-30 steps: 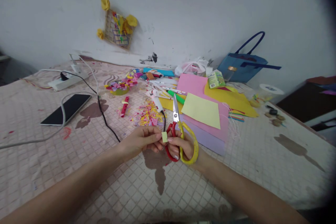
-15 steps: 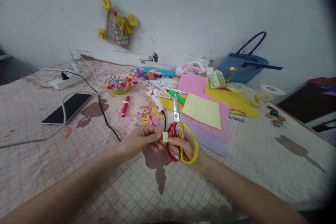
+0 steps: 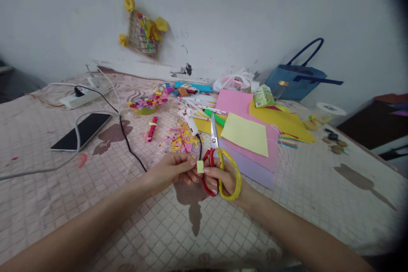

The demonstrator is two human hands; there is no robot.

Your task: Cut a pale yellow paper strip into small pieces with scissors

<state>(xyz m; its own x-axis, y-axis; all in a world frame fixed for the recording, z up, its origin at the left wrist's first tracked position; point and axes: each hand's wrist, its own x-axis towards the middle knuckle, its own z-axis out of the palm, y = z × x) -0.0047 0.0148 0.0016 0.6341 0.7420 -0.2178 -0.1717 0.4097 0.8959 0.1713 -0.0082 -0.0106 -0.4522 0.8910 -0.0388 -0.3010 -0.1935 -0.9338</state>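
Between my two hands is a small pale yellow piece of paper (image 3: 200, 166). My left hand (image 3: 176, 168) pinches its left edge between thumb and forefinger. The thumb and finger of my right hand (image 3: 222, 177) hold its right side. Scissors (image 3: 214, 135) with one red and one yellow handle loop also hang on my right hand, blades pointing away from me. Just beyond my hands lies a white glue gun (image 3: 191, 124) with a black cord, beside a heap of paper scraps (image 3: 183, 137). A pale yellow sheet (image 3: 247, 134) rests to the right on pink paper (image 3: 234, 101).
At left are a dark phone-like slab (image 3: 82, 131), a white power strip (image 3: 83, 97) and loose cables. A red strip-like piece (image 3: 152, 129) lies near a dish of colourful bits (image 3: 147, 106). A blue bag (image 3: 291, 80) stands at the back right, near a green box (image 3: 263, 96).
The small piece of paper has turned slightly between my fingertips. Both hands and the scissors stay in nearly the same place.
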